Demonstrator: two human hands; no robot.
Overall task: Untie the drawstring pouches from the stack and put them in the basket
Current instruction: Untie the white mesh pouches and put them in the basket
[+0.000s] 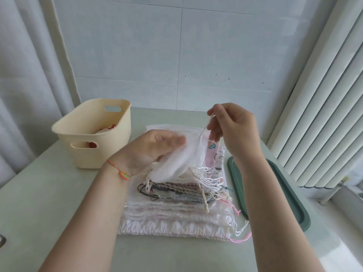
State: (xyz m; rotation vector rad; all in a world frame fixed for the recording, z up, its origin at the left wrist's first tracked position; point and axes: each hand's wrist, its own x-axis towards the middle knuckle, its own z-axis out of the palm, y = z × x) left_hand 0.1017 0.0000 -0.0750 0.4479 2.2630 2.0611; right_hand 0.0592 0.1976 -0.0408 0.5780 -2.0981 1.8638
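A stack of drawstring pouches [176, 214] lies on the pale table, cords trailing off its right side. Above the stack my left hand [155, 148] holds a sheer white pouch [186, 154] lifted off the pile. My right hand [233, 126] pinches that pouch's thin white drawstring [205, 125] between thumb and forefinger, raised up and to the right. The cream plastic basket [117, 122] stands at the back left, left of my left hand, with a red and white item partly visible inside.
A dark green lid or tray [294, 203] lies flat just right of the stack, under my right forearm. A curtain hangs at the left, a ribbed white radiator at the right, and a tiled wall behind the table.
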